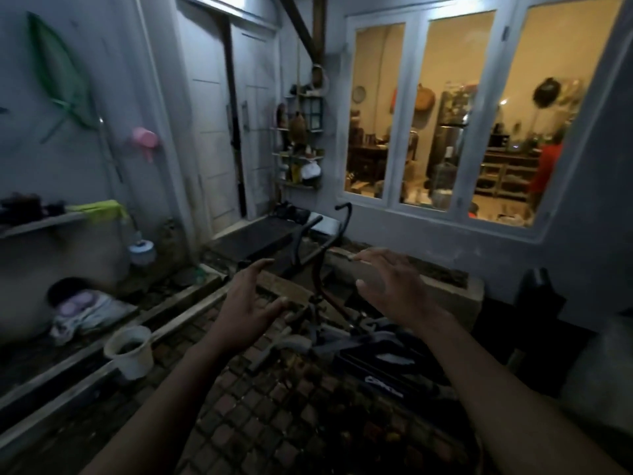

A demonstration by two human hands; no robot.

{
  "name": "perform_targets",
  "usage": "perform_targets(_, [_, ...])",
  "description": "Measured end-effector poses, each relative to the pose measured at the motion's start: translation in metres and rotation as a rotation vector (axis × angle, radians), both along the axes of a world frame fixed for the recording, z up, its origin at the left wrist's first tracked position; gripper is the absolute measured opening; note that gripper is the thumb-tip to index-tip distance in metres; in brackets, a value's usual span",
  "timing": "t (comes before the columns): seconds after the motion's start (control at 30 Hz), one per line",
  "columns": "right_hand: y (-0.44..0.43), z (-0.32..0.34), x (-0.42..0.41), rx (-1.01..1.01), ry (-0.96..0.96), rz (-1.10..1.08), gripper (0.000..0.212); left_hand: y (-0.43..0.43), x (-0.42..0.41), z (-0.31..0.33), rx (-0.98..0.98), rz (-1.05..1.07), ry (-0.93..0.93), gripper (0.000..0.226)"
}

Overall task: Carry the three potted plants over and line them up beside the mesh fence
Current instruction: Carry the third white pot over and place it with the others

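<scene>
Both of my hands are stretched out in front of me over a dim paved yard. My left hand [248, 299] is open with fingers spread and nothing in it. My right hand [394, 279] is likewise open, palm facing inward, holding nothing. A white pot [128, 351] filled with dark soil stands on the pavers to the lower left, apart from both hands. I see no plant rising from it in this light. No mesh fence shows in this view.
A bicycle [325, 303] stands just beyond my hands, handlebars toward me. A concrete planter box [445, 286] runs along the wall under a lit window [445, 114]. A white double door [226, 132] is ahead left. Shelves and cloth lie at left.
</scene>
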State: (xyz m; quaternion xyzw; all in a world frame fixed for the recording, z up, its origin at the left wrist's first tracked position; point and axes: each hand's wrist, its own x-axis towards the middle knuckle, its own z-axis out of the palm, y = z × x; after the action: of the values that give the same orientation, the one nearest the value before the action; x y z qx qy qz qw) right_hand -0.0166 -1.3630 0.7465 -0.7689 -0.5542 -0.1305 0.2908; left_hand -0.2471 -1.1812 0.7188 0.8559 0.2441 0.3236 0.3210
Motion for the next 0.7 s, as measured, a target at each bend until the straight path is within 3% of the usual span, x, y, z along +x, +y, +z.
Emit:
perform_targets(0.1, [0.069, -0.016, 0.048, -0.075, -0.012, 0.047, 0.044, 0.043, 0.042, -0.017, -0.075, 0.053, 0.055, 0.080])
perform_targets(0.4, [0.323, -0.077, 0.232, -0.237, 0.042, 0.226, 0.043, 0.197, 0.242, -0.083, -0.262, 0.218, 0.205, 0.072])
perform_targets(0.6, [0.460, -0.118, 0.304, -0.473, -0.025, 0.292, 0.037, 0.266, 0.329, -0.128, -0.469, 0.282, 0.299, 0.078])
perform_targets(0.7, [0.498, -0.124, 0.322, -0.507, -0.068, 0.308, 0.022, 0.301, 0.360, -0.137, -0.474, 0.280, 0.262, 0.082])
